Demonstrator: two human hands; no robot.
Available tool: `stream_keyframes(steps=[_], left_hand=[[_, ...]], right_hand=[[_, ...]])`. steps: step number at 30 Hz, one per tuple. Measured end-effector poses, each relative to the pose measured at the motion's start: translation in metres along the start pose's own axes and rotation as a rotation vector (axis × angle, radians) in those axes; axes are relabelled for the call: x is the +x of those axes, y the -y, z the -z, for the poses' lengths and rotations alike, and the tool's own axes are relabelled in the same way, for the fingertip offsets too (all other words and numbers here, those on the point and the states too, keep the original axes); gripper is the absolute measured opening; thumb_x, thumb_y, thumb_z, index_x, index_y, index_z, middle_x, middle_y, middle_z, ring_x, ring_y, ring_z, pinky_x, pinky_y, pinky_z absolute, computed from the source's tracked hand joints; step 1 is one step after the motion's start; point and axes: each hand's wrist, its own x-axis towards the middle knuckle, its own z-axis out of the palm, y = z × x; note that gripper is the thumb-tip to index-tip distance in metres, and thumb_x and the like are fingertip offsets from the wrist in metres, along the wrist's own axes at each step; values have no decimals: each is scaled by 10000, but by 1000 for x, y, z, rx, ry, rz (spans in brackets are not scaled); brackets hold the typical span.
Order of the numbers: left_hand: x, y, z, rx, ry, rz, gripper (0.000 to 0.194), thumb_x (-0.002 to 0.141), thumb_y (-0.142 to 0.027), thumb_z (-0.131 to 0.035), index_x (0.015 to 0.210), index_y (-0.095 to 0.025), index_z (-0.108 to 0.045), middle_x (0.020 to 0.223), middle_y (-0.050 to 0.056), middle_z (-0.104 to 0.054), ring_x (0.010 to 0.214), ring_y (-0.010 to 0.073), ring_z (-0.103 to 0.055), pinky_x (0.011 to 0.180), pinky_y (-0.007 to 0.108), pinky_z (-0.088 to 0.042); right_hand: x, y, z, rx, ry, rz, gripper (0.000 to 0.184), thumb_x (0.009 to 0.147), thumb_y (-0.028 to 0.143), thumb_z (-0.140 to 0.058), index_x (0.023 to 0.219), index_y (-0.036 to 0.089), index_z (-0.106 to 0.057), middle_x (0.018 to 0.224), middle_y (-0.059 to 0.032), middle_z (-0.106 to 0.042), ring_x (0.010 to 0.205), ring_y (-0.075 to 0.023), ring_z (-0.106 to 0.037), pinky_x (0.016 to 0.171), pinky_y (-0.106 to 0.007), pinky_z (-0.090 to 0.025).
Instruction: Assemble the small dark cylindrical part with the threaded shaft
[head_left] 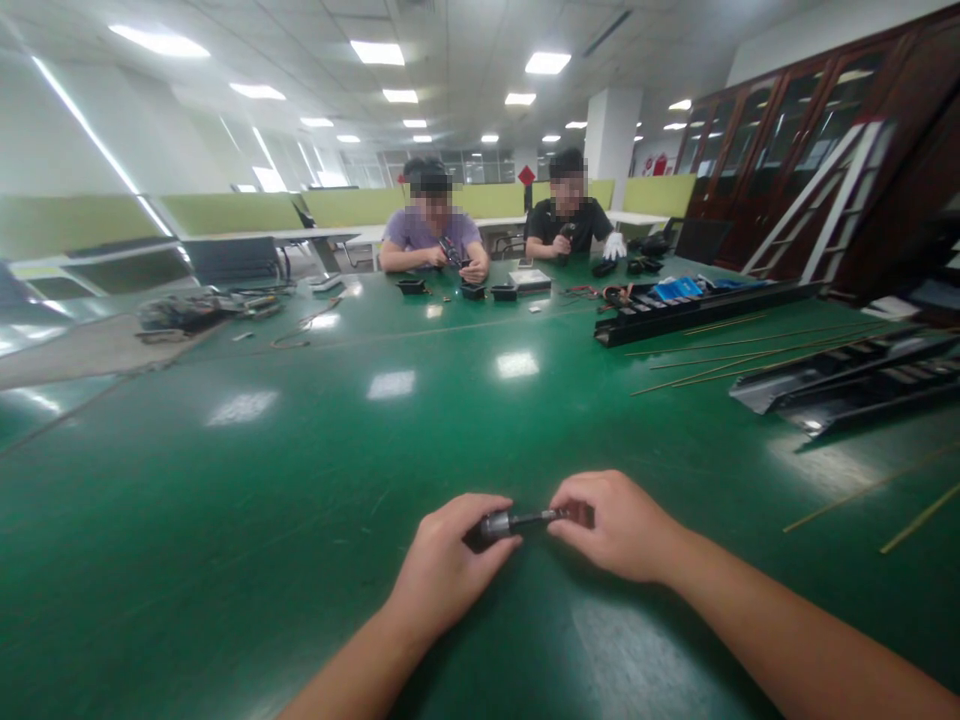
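Note:
A small dark metal part (517,521), a grey cylinder with a thin rod sticking out to the right, is held just above the green table (300,480) near its front edge. My left hand (444,568) is closed round the cylinder end. My right hand (611,527) pinches the rod end with thumb and fingers. Both hands meet at the part, close together.
Two people sit across the table, each handling small dark parts (487,290). Long black trays (690,310) and thin brass rods (720,365) lie at the right. More black trays (847,385) sit further right. Tools and cables (195,310) lie at far left.

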Motion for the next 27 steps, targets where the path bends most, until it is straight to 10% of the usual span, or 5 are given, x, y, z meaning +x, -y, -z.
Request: stream_keyframes(steps=[27], left_hand=[[2,-2,2,-8,2,97,229,820,-315,-705,1038,-245,-694,995,29,-718,892,205,-675,818,325,-558]], right_hand=[[1,4,9,-1,-37,-48,104,828,298,-689,828,198,-718,724,-9,-678,655,-147,-591,634,-258,-413]])
